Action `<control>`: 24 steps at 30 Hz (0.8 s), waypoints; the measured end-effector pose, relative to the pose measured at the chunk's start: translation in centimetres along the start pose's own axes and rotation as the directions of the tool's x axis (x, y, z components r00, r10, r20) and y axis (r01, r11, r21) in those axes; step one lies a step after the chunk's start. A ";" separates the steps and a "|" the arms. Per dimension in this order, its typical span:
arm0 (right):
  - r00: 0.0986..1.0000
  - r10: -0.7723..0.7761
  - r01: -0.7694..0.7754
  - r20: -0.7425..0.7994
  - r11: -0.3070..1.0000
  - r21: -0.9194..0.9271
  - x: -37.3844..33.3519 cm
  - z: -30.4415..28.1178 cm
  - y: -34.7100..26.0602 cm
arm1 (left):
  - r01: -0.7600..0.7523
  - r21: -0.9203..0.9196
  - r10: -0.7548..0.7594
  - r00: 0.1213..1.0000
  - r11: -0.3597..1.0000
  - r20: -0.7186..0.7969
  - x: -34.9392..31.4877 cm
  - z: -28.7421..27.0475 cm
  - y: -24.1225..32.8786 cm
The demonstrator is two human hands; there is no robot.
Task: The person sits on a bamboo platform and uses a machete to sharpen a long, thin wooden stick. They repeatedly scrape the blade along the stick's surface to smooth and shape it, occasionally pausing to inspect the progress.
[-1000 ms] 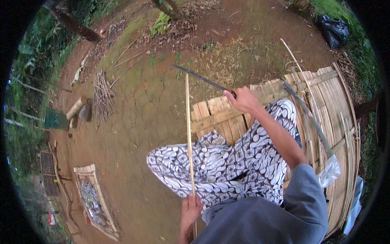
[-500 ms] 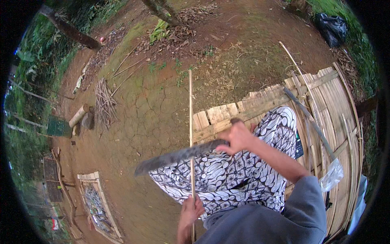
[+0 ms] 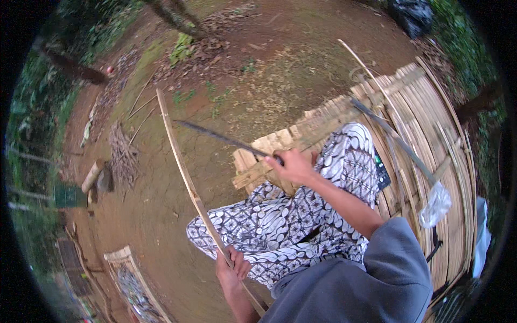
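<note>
My left hand (image 3: 230,269) is closed around a long, thin bamboo strip (image 3: 180,153). The strip slants up and away to the left, its lower end running beside my body. In my right hand (image 3: 293,168) is a machete (image 3: 221,137), gripped by its dark handle. Its blade is seen nearly edge-on and points to the left, with the tip close to the strip's upper part; whether they touch I cannot tell. Patterned black-and-white cloth (image 3: 280,220) covers my legs under both hands.
I sit on a slatted bamboo platform (image 3: 425,124). On it lie a grey stick (image 3: 396,140), a clear plastic bag (image 3: 435,205) and a dark phone-like device (image 3: 382,175). Beyond are a stick pile (image 3: 124,153), a log (image 3: 94,175) and a black bag (image 3: 412,17).
The bamboo strip has swung from upright to leaning left. The machete has moved off its middle and turned, from blade broadside to nearly edge-on, tip farther away. The view has shifted slightly.
</note>
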State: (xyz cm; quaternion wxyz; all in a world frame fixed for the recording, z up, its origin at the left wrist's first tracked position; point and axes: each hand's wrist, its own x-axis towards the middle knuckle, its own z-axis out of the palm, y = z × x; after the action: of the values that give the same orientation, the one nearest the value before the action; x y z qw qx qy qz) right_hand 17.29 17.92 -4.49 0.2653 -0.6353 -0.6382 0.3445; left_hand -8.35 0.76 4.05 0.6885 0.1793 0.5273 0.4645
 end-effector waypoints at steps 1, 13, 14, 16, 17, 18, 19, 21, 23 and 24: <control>1.000 -0.015 0.016 -0.028 0.999 0.044 -0.9 0.4 0.1 | 0.009 -0.021 -0.009 1.000 1.000 0.012 0.4 0.7 -0.3; 0.992 -0.122 0.093 0.024 0.855 0.511 -16.7 3.4 -1.5 | -0.313 0.093 0.283 0.927 0.945 0.244 4.6 3.2 -4.5; 0.990 -0.135 0.102 0.027 0.849 0.519 -17.9 3.4 -1.4 | -0.357 0.133 0.316 0.914 0.925 0.255 4.8 4.1 -4.6; 0.975 -0.138 0.053 0.176 0.906 0.420 -19.9 3.1 -0.9 | -0.336 0.205 0.263 0.912 0.919 0.315 5.3 3.9 -5.5; 0.967 -0.186 0.103 0.175 0.911 0.400 -20.7 3.5 -0.5 | -0.322 0.255 0.230 0.914 0.912 0.334 5.2 5.4 -5.6; 0.957 -0.233 0.153 0.175 0.912 0.380 -21.5 4.1 0.1 | -0.308 0.304 0.195 0.916 0.901 0.350 4.9 6.6 -5.6; 0.943 -0.286 0.212 0.172 0.911 0.355 -21.6 4.0 0.4 | -0.256 0.265 0.144 0.914 0.930 0.380 4.9 7.4 -5.6; 0.927 -0.298 0.221 0.227 0.924 0.312 -21.7 3.6 0.6 | -0.102 0.171 0.019 0.904 0.980 0.428 5.1 5.9 -5.9; 0.877 -0.297 0.189 0.377 0.936 0.296 -21.0 2.0 0.3 | -0.056 0.198 -0.031 0.911 0.979 0.411 4.9 6.2 -5.8; 0.890 -0.307 0.194 0.337 0.924 0.329 -21.1 1.7 0.3 | -0.031 0.187 -0.048 0.915 0.982 0.400 4.8 6.3 -5.9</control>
State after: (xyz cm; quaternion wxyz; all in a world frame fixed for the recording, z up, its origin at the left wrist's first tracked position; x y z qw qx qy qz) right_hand 17.25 -3.20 -3.69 0.2675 -0.4220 -0.6982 0.5127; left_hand -0.05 3.33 -0.61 0.7639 0.3334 0.4171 0.3624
